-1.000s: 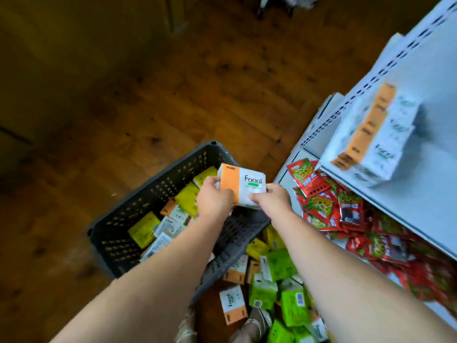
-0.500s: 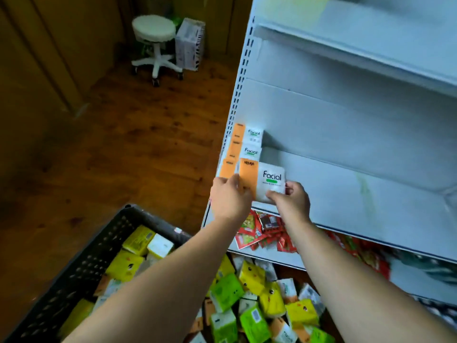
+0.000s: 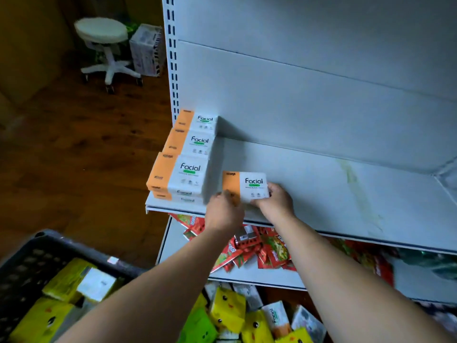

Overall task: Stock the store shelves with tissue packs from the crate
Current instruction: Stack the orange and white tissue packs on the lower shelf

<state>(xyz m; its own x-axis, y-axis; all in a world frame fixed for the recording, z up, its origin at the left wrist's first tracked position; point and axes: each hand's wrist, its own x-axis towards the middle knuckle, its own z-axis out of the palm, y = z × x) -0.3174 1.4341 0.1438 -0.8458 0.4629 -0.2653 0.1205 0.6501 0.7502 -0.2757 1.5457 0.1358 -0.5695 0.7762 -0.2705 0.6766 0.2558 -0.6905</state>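
An orange-and-white "Facial" tissue pack (image 3: 248, 185) is held low over the white shelf (image 3: 333, 191), near its front edge. My left hand (image 3: 223, 214) grips its orange left end and my right hand (image 3: 275, 200) grips its white right end. Just left of it, a stack of matching tissue packs (image 3: 186, 157) fills the shelf's left end in three rows. The dark plastic crate (image 3: 27, 258) sits at the lower left with yellow and white packs inside.
Red snack sachets (image 3: 249, 251) lie on the lower shelf. Green and yellow packs (image 3: 230, 315) are heaped on the floor beside the crate. A white stool (image 3: 103, 45) and a box (image 3: 147, 49) stand far back on the wooden floor.
Both hands carried the pack from above the crate up to the shelf, then right of the stacked packs. My view lifted from the floor to the shelf.
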